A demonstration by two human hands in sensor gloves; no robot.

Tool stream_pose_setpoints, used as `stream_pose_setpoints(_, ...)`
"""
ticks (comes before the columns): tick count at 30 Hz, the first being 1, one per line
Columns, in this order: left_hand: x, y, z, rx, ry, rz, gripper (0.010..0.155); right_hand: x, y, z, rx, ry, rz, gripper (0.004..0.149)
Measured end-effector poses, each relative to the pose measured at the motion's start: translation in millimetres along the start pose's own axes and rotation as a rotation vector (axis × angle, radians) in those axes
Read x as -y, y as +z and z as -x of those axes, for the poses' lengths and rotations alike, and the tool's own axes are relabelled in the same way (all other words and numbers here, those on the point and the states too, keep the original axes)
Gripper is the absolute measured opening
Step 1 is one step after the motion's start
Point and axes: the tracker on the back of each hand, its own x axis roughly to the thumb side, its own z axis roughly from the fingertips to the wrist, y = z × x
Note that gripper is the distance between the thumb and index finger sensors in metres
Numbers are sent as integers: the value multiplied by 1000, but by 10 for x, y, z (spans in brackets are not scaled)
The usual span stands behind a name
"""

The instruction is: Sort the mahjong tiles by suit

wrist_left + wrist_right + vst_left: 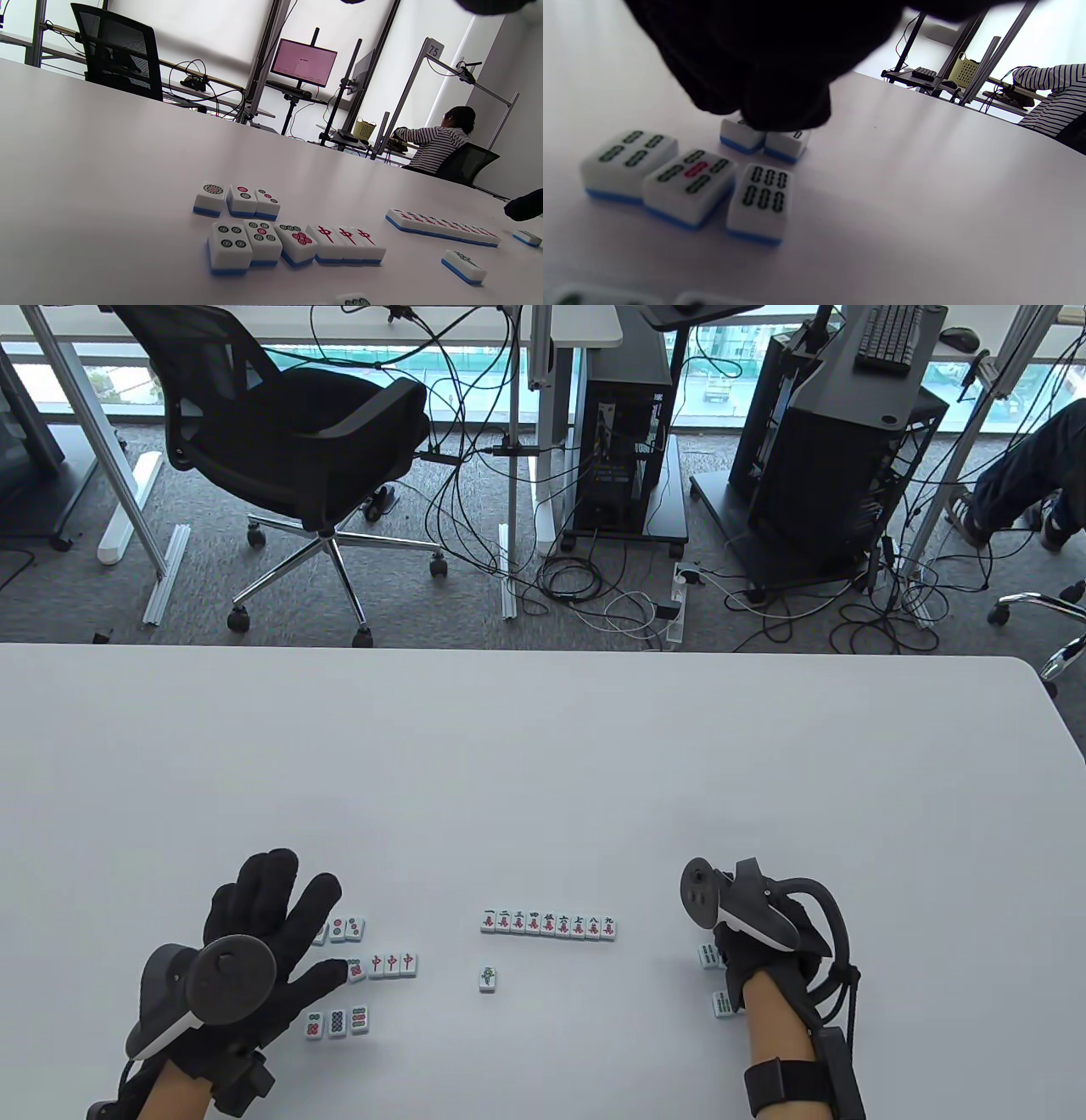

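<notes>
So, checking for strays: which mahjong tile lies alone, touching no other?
The single bamboo tile below the row of nine character tiles; bare table surrounds it, while the other tiles in view lie in rows or close groups.

I'm working in an office lab: beyond my tabletop I see a mesh chair, computer towers, tangled floor cables and a monitor.

White blue-backed tiles; black gloves; white table.
</notes>
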Motion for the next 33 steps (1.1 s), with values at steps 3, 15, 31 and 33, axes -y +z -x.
stream_pose_setpoints(3,0,-3,1,-3,1,1,82,-49,-58,-34,-21,23,-34,58)
stream_pose_setpoints(15,-21,-6,6,-10,4,-1,82,-15,-66,-123,5,31,71,56)
stream_pose_setpoints(31,13,-15,-33,-2,-10,22,82,324,568,-1939,548,-108,140,58)
stream_pose_setpoints(33,14,-16,-36,0,-9,22,82,294,575,-2043,555,-76,129,58)
